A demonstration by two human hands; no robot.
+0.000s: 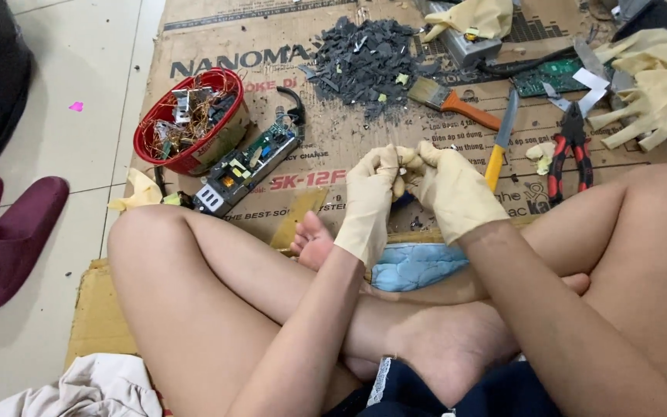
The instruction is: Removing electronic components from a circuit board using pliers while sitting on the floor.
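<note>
1. I see both hands in cream rubber gloves, meeting over the crossed legs. Left hand [370,197] and right hand [451,189] are fingertip to fingertip.
2. Both are pinched narrow on one small part [403,162] held between them. Too small to identify; it looks pale with a metallic glint.
3. Just under the hands: a blue quilted cloth [414,265] lying on the legs.
4. Just right of the right hand: a yellow-handled knife [501,139], blade pointing away from me. Further right, red-and-black pliers [570,150].
5. Beyond the hands: a paintbrush [449,100] with an orange handle, and behind it a pile of dark grey broken fragments [360,58].
6. Left of the left hand: an open power-supply circuit board [245,166] in a metal tray, touching a red basket [148,139] filled with tangled wire and small components.
7. Far right: a heap of spare cream gloves [654,85], and near it a green circuit board [553,75].
8. Everything sits on flattened cardboard [326,139] over a tiled floor. A dark red slipper [5,235] lies well to the left, off the cardboard.
</note>
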